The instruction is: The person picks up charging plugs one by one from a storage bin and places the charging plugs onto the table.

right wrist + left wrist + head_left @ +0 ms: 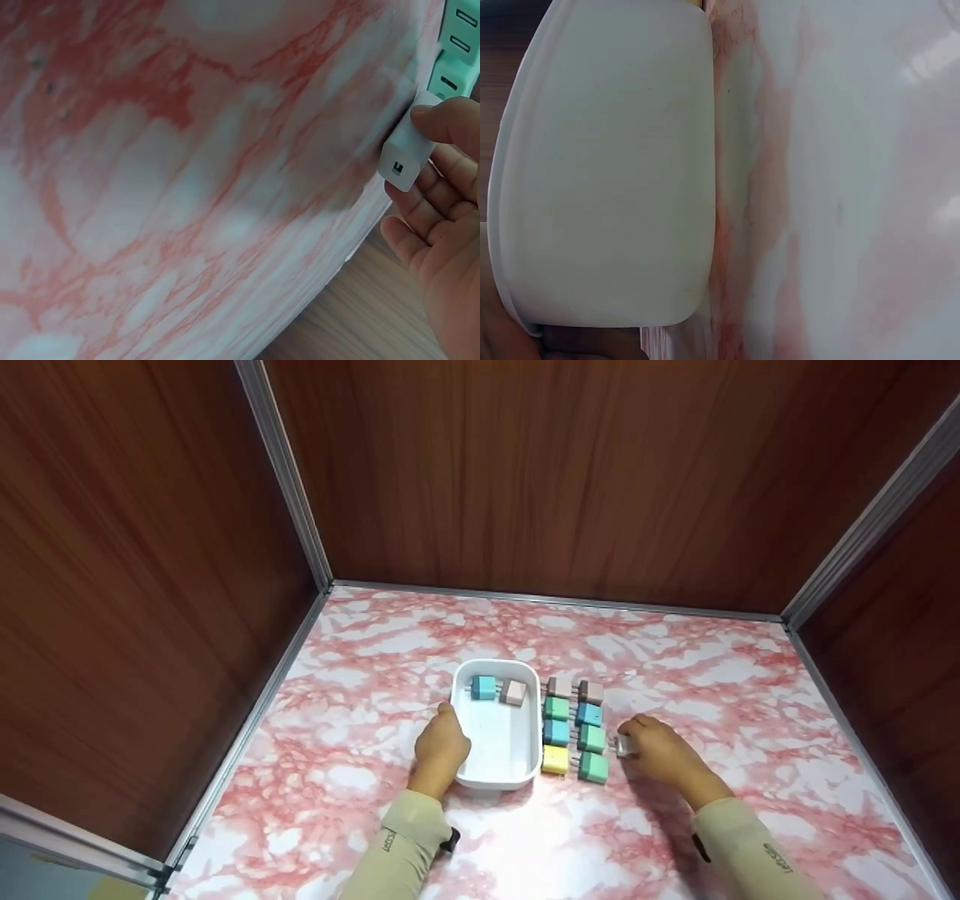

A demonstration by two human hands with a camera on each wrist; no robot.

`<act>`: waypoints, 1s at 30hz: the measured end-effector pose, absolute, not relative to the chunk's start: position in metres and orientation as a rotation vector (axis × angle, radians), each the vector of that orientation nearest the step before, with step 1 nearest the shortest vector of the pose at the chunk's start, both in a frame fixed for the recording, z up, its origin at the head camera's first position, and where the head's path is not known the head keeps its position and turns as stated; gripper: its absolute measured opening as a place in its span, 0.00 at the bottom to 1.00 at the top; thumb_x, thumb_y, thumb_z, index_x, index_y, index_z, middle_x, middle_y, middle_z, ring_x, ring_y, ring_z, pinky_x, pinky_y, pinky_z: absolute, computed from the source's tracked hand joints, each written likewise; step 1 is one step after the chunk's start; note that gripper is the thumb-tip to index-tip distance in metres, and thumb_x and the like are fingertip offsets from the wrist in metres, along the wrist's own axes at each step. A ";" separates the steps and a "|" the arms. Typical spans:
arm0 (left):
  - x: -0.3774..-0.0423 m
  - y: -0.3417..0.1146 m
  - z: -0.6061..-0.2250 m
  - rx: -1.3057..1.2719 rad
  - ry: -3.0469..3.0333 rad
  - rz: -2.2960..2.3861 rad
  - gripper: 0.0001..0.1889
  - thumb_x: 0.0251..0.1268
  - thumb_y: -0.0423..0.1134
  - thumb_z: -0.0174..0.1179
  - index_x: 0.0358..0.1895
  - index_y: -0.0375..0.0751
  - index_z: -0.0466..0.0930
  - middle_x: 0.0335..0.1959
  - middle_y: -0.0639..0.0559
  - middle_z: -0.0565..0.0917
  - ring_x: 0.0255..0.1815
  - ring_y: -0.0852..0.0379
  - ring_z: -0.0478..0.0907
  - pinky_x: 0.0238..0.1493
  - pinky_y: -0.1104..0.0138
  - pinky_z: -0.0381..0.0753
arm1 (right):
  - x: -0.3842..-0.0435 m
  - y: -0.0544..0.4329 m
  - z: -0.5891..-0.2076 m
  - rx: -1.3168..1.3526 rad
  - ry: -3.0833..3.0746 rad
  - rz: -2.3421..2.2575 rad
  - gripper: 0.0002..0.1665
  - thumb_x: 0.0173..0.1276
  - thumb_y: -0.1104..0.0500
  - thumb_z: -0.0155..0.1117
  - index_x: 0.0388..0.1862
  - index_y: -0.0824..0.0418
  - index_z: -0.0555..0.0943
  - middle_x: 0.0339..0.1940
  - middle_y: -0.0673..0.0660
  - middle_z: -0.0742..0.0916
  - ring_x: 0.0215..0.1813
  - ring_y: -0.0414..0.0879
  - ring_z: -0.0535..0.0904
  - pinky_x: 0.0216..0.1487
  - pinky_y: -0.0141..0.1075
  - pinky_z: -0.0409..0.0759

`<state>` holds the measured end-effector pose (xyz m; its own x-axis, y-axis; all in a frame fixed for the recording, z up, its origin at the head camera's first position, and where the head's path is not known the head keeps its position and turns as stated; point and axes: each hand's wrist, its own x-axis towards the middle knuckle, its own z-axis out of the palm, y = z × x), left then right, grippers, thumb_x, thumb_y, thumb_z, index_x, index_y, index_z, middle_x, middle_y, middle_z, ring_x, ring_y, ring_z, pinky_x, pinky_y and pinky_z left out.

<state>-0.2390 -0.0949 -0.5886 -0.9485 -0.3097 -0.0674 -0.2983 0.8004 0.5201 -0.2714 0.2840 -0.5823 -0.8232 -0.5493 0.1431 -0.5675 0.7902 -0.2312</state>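
My left hand (441, 744) grips the left rim of a white plastic bin (495, 742). In the left wrist view, part of that hand (510, 334) shows at the lower corner of the bin (615, 165). A blue charger (484, 687) and a pale pink charger (514, 692) lie at the bin's far end. To the right of the two charger columns, my right hand (667, 754) pinches a white USB charger (405, 154) between thumb and fingers, close to the marbled tabletop. Its USB port faces the right wrist camera; the far end is partly hidden by the thumb.
Right beside the bin, two columns of chargers lie on the table, among them a yellow charger (555, 760), a green charger (593, 767) and a brownish charger (591, 691). Dark wood-look panels (525, 472) with metal edging enclose the red-and-white marbled table (360, 660).
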 end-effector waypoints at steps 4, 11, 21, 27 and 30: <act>-0.239 -0.095 -0.589 0.493 -2.969 -0.842 0.29 0.61 0.32 0.63 0.66 0.32 0.68 0.44 0.39 0.88 0.45 0.41 0.87 0.42 0.47 0.83 | -0.271 0.285 -0.582 0.913 -2.917 0.420 0.25 0.52 0.66 0.78 0.50 0.66 0.82 0.43 0.56 0.83 0.44 0.53 0.81 0.50 0.53 0.80; -0.236 -0.094 -0.588 0.483 -2.958 -0.821 0.27 0.62 0.32 0.64 0.64 0.31 0.69 0.42 0.39 0.88 0.43 0.40 0.88 0.40 0.47 0.84 | -0.271 0.285 -0.582 0.905 -2.931 0.450 0.25 0.53 0.66 0.77 0.51 0.66 0.82 0.44 0.56 0.83 0.45 0.53 0.81 0.50 0.53 0.80; -0.236 -0.093 -0.588 0.485 -2.940 -0.818 0.27 0.61 0.32 0.64 0.64 0.32 0.70 0.42 0.39 0.88 0.42 0.40 0.87 0.40 0.47 0.83 | -0.269 0.287 -0.582 0.873 -2.955 0.507 0.27 0.53 0.65 0.76 0.54 0.66 0.81 0.47 0.57 0.83 0.48 0.54 0.81 0.53 0.53 0.79; -0.237 -0.093 -0.588 0.497 -2.948 -0.813 0.26 0.61 0.32 0.63 0.63 0.32 0.70 0.42 0.40 0.89 0.41 0.41 0.87 0.39 0.47 0.83 | -0.271 0.287 -0.578 0.885 -2.947 0.532 0.28 0.55 0.65 0.75 0.55 0.68 0.80 0.50 0.60 0.83 0.51 0.55 0.81 0.55 0.53 0.79; -0.236 -0.094 -0.587 0.493 -2.945 -0.801 0.25 0.61 0.32 0.64 0.61 0.33 0.71 0.41 0.40 0.88 0.41 0.40 0.88 0.39 0.47 0.83 | -0.271 0.286 -0.576 0.882 -2.945 0.534 0.27 0.57 0.64 0.75 0.56 0.69 0.80 0.50 0.60 0.83 0.51 0.55 0.81 0.55 0.53 0.79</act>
